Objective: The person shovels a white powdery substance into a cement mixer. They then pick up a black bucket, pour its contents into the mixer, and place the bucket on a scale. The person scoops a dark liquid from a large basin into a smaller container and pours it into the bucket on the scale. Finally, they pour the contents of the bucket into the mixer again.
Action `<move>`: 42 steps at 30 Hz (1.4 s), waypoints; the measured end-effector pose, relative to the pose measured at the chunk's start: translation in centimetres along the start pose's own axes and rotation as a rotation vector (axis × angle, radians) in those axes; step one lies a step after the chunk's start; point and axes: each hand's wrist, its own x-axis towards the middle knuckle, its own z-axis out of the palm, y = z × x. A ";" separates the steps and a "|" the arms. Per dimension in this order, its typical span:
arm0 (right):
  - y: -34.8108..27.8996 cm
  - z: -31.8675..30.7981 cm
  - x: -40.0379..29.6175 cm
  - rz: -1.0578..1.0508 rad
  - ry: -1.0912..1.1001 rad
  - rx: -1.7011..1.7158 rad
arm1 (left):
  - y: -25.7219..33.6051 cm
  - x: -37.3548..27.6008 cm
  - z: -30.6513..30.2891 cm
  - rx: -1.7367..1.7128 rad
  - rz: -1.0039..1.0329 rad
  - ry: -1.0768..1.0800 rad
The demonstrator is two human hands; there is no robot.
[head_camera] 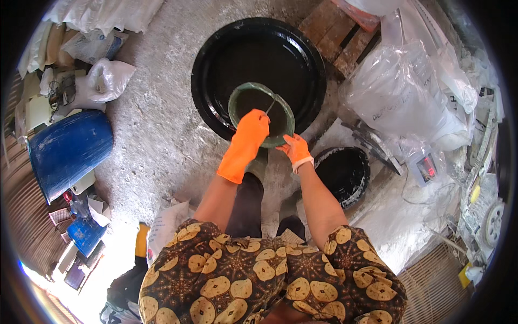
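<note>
A round green bucket or bowl [289, 121] with a dark inside overlaps the near rim of a wide black basin [198, 81] on the floor. Whether it rests on that rim or is held above it, I cannot tell. My left hand [253, 131], in a long orange rubber glove, is closed over the bucket's near left side. A thin rod or wire [271, 106] runs from its fingers toward the bucket's far right wall. My right hand [296, 149], in a shorter orange glove, grips the bucket's near right rim between thumb and fingers.
A black tub [344, 174] with white residue stands at my right. Beyond it are plastic-wrapped sacks [404, 89], a digital scale [427, 168] and a wooden pallet [323, 28]. A blue plastic drum [73, 150] lies tipped at left, near white sacks [107, 79].
</note>
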 end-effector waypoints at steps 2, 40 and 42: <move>0.6 -0.2 -0.3 0.007 0.089 -0.018 | -0.1 -0.6 0.5 0.040 -0.023 -0.003; 11.9 -39.6 -36.5 -0.231 0.847 0.285 | -0.4 -37.0 38.4 0.273 0.025 -0.733; 12.2 -41.6 -37.5 -0.240 0.825 0.256 | -0.7 -37.5 40.7 0.335 0.114 -0.763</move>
